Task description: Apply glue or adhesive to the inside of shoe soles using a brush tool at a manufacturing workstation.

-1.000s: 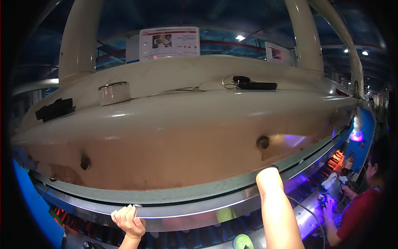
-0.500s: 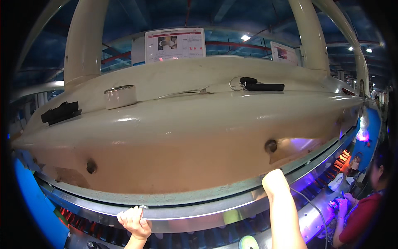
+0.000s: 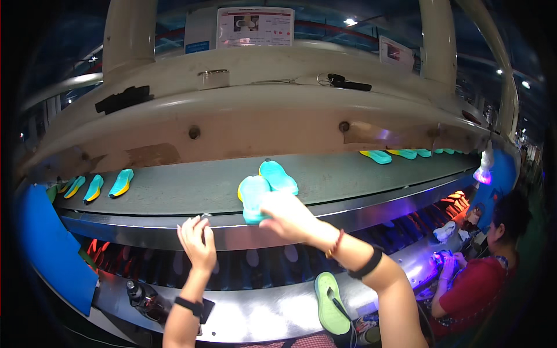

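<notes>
My right hand [image 3: 285, 218] has its fingers on a turquoise shoe sole [image 3: 253, 194] with a yellow edge, and its thumb lies at the sole's near end. This sole overhangs the belt's front edge and partly overlaps a second turquoise shoe sole [image 3: 279, 177] on the dark conveyor belt [image 3: 191, 182]. At the metal rail, my left hand [image 3: 198, 242] is empty, with its fingers apart and slightly bent. A pale green shoe sole [image 3: 332, 307] with a dark tool on it lies on the metal ledge below.
More turquoise soles [image 3: 121, 183] lie on the belt at left and right. A beige hood [image 3: 261, 130] overhangs the belt. Dark rollers [image 3: 249, 269] with an orange glow run beneath the rail [image 3: 156, 229]. A dark bottle [image 3: 145, 301] stands lower left; a co-worker in red [image 3: 473, 290] sits right.
The view has tipped down, bringing the belt and soles into sight. My right hand, hidden behind the hood's edge before, is now out on a turquoise sole. My left fingers have spread.
</notes>
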The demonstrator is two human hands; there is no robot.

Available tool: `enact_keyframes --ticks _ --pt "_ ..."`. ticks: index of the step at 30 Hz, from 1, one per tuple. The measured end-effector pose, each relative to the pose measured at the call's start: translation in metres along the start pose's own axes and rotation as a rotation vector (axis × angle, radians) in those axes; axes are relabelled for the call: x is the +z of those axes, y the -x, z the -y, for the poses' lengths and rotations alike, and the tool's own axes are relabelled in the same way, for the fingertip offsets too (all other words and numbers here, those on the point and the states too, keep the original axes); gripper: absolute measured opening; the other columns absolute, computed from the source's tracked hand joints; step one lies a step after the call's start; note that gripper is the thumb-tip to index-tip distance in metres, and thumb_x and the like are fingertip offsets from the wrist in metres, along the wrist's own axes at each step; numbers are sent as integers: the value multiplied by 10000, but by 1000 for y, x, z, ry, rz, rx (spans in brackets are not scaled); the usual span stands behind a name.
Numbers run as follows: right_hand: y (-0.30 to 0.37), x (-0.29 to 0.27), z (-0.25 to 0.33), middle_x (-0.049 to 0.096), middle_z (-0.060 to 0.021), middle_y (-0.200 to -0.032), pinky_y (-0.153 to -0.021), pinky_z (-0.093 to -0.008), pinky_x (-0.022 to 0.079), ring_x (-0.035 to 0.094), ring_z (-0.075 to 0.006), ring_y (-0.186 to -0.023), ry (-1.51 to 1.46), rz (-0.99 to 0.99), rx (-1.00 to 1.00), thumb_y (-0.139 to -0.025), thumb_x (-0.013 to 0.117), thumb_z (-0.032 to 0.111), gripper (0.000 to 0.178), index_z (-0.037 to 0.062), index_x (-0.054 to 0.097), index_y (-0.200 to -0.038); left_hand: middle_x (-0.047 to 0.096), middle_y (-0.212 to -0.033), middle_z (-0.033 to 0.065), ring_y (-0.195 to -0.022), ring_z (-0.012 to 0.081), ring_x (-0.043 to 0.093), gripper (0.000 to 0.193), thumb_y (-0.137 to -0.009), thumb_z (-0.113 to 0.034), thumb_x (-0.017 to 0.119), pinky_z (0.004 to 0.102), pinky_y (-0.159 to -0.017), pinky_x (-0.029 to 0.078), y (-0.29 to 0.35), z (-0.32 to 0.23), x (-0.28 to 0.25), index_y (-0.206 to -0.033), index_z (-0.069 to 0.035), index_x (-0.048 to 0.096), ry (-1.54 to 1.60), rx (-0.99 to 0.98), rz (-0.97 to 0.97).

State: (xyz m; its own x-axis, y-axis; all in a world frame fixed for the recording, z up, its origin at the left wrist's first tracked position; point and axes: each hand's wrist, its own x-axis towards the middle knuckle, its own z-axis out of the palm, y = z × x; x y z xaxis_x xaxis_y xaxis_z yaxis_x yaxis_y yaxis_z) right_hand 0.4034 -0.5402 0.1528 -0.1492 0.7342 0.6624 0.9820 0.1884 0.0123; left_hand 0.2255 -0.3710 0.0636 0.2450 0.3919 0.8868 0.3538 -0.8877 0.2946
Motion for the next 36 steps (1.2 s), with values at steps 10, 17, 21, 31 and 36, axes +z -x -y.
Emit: enact_keyframes --ticks 10,17,21,31,36 --pt "161 58 190 516 -51 -1191 -977 -401 349 474 -185 -1136 -251 172 -248 -791 569 146 122 93 528 -892 458 -1234 157 -1094 355 475 718 -800 -495 492 476 -905 411 157 -58 -105 -1311 -35 289 1670 -1125 855" --pt "344 160 115 549 -146 -945 -546 -217 420 515 -151 -718 -1673 -748 1883 -885 513 300 328 -9 465 -986 459 -1233 157 -1096 354 474 713 -803 -500 485 476 -907 408 192 -28 -84 -1309 -35 294 1676 -1147 886" --pt "410 196 82 522 -200 -1025 -505 -183 435 511 -162 -694 -1744 -1240 2029 -884 432 457 607 -90 363 -1137 459 -1232 157 -1096 353 473 711 -805 -503 479 476 -907 407 199 -21 -68 -1308 -36 297 1684 -1159 904" --pt "431 218 62 543 -277 -987 -603 -222 538 587 -256 -706 -1824 -1951 1891 -935 298 400 610 -183 414 -1072 461 -1231 157 -1098 350 470 704 -810 -511 467 476 -909 403 217 -34 -28 -1304 -36 305 1715 -1187 1056" --pt "370 199 80 565 -224 -939 -600 -277 525 593 -247 -698 -1186 -1630 2117 -897 420 262 422 -117 440 -1081 462 -1230 157 -1099 349 468 701 -812 -515 460 476 -910 400 219 -44 -4 -1303 -37 309 1729 -1184 1069"
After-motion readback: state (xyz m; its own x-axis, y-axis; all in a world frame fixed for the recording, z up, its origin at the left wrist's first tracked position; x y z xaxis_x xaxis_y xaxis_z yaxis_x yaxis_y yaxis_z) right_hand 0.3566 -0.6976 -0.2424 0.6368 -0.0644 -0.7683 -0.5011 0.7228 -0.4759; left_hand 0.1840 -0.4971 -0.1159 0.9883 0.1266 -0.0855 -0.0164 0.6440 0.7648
